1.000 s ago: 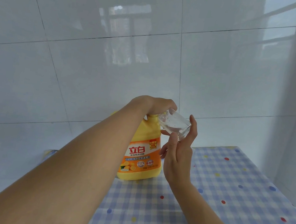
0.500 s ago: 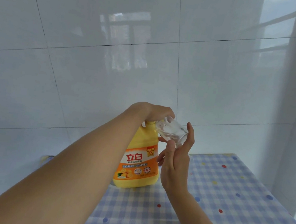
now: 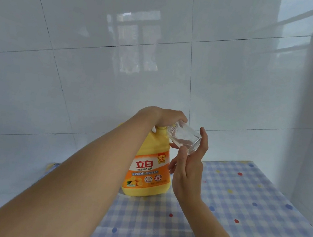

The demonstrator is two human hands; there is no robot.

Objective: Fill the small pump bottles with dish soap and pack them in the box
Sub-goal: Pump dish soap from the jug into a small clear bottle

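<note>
yellow jug (image 3: 150,158) under left hand (image 3: 164,116), clear bottle (image 3: 184,139) in right hand (image 3: 188,169).

i take this for a home kitchen or wash corner: glossy white tiles (image 3: 118,72) on two walls, a checked, dotted tablecloth (image 3: 249,213), and a yellow soap jug (image 3: 147,173) standing on it.

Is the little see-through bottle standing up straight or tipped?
Tipped. The right hand holds the little bottle slanted, neck toward the top of the yellow soap jug, under the left hand.
</note>
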